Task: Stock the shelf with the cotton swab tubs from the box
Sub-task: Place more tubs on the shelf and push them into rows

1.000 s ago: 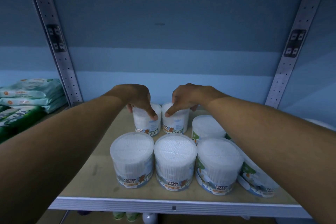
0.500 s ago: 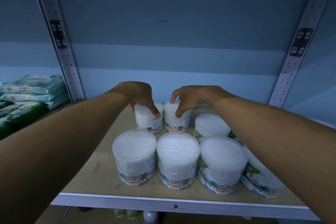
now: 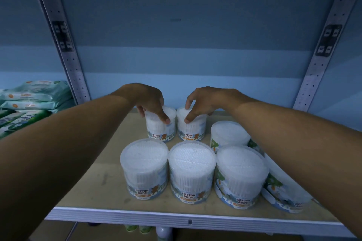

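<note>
Several clear round tubs of white cotton swabs stand on the tan shelf board (image 3: 94, 186). My left hand (image 3: 150, 101) grips the top of the back left tub (image 3: 161, 129). My right hand (image 3: 201, 101) grips the top of the back middle tub (image 3: 191, 129) beside it. Both tubs rest upright on the board, almost touching. A third back tub (image 3: 228, 135) stands to their right. In front are three tubs in a row: a left tub (image 3: 145, 168), a middle tub (image 3: 192, 172) and a right tub (image 3: 241, 176). A further tub (image 3: 284, 191) lies partly hidden under my right forearm. The box is not visible.
Perforated metal uprights stand at the left (image 3: 64, 49) and right (image 3: 321, 51) against the blue back panel. Stacked wipe packs (image 3: 33, 94) fill the neighbouring bay on the left. The shelf's white front lip (image 3: 176, 219) runs below the tubs. Bare board lies left of the tubs.
Both hands have shifted from fingertips resting on the two back tubs to fingers curled over their lids. The tubs stay at about the same spot.
</note>
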A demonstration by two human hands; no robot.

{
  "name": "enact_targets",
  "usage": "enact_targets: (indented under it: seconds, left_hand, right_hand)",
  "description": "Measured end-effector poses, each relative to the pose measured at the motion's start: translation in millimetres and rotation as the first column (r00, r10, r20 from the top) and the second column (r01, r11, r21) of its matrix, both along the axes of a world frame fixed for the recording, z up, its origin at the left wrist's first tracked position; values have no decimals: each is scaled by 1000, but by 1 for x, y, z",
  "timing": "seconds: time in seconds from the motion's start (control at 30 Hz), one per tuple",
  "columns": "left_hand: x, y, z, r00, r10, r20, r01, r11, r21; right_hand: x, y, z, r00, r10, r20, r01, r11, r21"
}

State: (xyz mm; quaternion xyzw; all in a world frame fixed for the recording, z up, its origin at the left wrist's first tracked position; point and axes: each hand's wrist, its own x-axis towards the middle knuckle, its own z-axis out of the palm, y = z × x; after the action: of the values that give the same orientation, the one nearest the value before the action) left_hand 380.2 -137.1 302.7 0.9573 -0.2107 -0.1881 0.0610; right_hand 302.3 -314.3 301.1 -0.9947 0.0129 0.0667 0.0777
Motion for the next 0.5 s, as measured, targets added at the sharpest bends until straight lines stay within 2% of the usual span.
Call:
enact_targets:
  seconds: [0.3,0.5]
  left_hand:
    - [-2,-2,0,1000,22,10,-22,1000,-11]
    - [-1,2,-6,999,35,-13,-36,997,-65]
  right_hand:
    - [5,-5,-3,1000,4,-22,-3,999,52]
    - [5,3,-3,997,-3,-73,5,1000,24]
